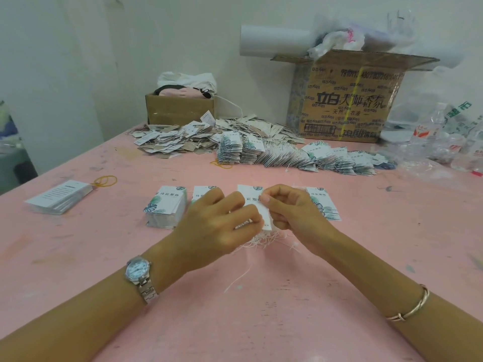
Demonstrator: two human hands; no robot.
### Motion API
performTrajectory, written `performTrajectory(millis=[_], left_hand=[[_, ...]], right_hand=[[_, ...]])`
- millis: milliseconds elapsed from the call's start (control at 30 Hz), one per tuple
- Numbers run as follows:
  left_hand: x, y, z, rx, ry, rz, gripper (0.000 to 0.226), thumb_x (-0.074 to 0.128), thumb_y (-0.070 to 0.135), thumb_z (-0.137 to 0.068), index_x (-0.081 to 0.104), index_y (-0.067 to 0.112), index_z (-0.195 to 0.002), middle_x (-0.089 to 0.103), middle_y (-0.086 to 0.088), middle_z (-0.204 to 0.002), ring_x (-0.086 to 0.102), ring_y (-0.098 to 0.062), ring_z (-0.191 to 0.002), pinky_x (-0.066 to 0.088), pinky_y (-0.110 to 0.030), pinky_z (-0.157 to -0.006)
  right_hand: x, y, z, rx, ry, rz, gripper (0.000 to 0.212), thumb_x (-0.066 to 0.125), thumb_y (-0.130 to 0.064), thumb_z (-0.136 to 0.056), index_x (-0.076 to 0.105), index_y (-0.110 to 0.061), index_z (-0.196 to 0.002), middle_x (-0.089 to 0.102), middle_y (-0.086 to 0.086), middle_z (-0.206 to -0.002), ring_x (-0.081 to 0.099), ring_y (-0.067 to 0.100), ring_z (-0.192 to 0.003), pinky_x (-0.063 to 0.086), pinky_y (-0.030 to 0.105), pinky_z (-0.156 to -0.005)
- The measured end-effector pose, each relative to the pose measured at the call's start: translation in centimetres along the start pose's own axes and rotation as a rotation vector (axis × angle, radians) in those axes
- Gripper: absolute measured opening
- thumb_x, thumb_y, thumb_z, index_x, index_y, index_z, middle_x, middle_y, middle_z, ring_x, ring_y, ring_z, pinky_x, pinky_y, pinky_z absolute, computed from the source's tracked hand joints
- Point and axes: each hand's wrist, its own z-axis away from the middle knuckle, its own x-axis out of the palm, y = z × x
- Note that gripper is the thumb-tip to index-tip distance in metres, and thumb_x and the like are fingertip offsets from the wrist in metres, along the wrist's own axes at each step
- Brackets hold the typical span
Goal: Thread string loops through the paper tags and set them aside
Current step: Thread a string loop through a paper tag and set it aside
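At the middle of the pink table (261, 309), both hands meet over a white paper tag (265, 218) with a green leaf print. My left hand (217, 226) pinches its lower left edge. My right hand (292, 212) pinches its upper right edge with thumb and fingers. A bundle of white string loops (258, 241) lies under the hands, partly hidden. Stacks of unthreaded tags (166, 207) sit in a row behind the hands, one more stack (324, 205) to the right. A long row of threaded tags (300, 158) lies farther back.
A loose heap of tags (183, 139) lies at the back. Two cardboard boxes (180, 107) (347, 100) stand against the wall. A stack of white cards (58, 197) and yellow rubber bands (105, 181) sit at the left. Plastic bags and bottles (439, 137) crowd the right.
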Motion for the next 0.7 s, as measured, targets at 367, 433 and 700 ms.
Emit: performTrajectory(millis=[367,433,700], left_hand=[[-0.1,-7.7,4.3,-1.209,-0.425,0.073,0.040,0.056,0.053,-0.091,0.058,0.019,-0.111,0.062,0.003,-0.096,0.059,-0.022,-0.088,0.046,-0.038,-0.075],[-0.1,-9.1,5.9,-1.345,-0.772,0.047,0.069,0.052,0.073,-0.082,0.054,0.014,-0.117,0.061,-0.006,-0.107,0.060,-0.028,-0.097,0.046,-0.039,-0.076],[-0.4,-10.9,7.3,-1.354,-1.124,0.071,0.069,0.056,0.080,-0.075,0.063,0.011,-0.074,0.059,-0.012,-0.068,0.057,-0.026,-0.068,0.032,-0.028,-0.064]], right_hand=[[-0.5,-0.2,-0.2,-0.035,0.092,0.034,0.006,0.063,-0.006,-0.093,0.060,-0.002,-0.089,0.049,-0.013,-0.054,0.027,0.006,-0.042,0.028,0.017,-0.042],[-0.4,-0.1,-0.2,-0.031,0.089,0.041,0.007,0.063,-0.006,-0.093,0.061,-0.003,-0.088,0.050,-0.012,-0.056,0.028,0.006,-0.041,0.028,0.017,-0.042],[-0.3,0.0,-0.1,-0.022,0.086,0.076,0.008,0.062,-0.005,-0.094,0.059,-0.003,-0.086,0.050,-0.011,-0.057,0.029,0.006,-0.041,0.028,0.017,-0.042]])
